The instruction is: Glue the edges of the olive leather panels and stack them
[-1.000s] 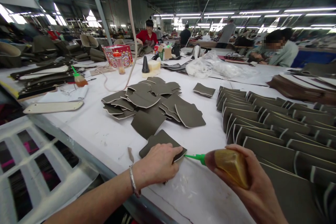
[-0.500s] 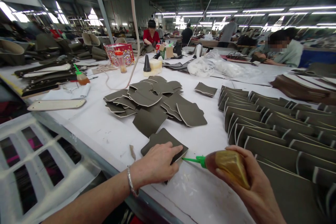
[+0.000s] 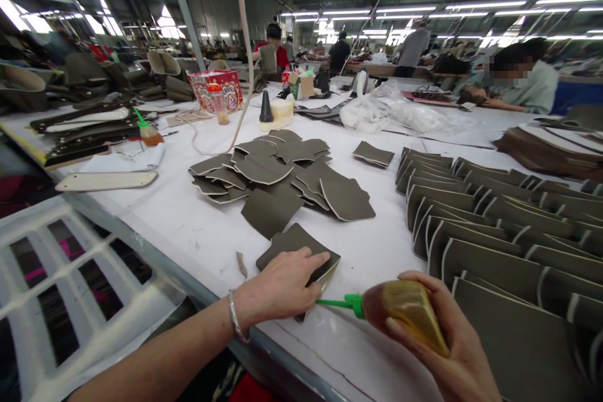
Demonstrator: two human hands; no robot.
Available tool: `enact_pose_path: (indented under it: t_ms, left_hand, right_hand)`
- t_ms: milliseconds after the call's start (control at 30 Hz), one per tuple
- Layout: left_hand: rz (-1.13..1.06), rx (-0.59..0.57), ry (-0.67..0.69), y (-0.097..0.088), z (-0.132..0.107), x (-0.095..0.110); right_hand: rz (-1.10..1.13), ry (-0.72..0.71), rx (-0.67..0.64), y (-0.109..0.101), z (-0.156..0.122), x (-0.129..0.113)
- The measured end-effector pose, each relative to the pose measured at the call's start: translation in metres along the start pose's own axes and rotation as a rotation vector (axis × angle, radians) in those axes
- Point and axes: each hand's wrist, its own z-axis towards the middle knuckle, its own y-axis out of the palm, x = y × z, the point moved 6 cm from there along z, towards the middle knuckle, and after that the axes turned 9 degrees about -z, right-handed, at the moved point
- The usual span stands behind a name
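Note:
My left hand (image 3: 282,286) lies on a small stack of olive-grey leather pieces (image 3: 296,245) near the table's front edge, its fingertips lifting the top piece at the right corner. My right hand (image 3: 447,345) is wrapped round an amber glue bottle (image 3: 405,311). The bottle's green nozzle (image 3: 336,303) points left, its tip at the lifted edge of the stack, just below my left fingers. A silver bracelet sits on my left wrist.
A loose heap of the same leather pieces (image 3: 277,179) lies mid-table, and long overlapping rows of leather strips (image 3: 494,226) fill the right side. A white plastic crate (image 3: 70,289) stands at the left. Another glue bottle (image 3: 148,132), a hanging hose (image 3: 242,44) and seated workers are farther back.
The glue bottle has moved left and down, bringing the nozzle tip from beside the stack to under its lifted right edge. My left hand stays on the stack.

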Motion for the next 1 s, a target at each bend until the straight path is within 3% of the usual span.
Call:
enact_pose_path:
  t_ms: [400,633,833,1000]
  left_hand:
    - [-0.001,0.014,0.017,0.001,-0.002,-0.001]
    - [0.002,0.009,0.013,0.002,-0.001,-0.002]
    - [-0.03,0.002,0.017,0.003,0.001,-0.005]
    - [-0.041,0.001,0.031,0.004,0.001,-0.006]
  right_hand:
    - [0.071,0.001,0.005,0.009,-0.013,-0.015]
    - [0.024,0.044,0.054,0.0,-0.008,-0.004]
    - [0.033,-0.089,-0.003,0.005,-0.01,-0.012]
    - [0.01,-0.003,0.059,-0.002,-0.006,-0.004]
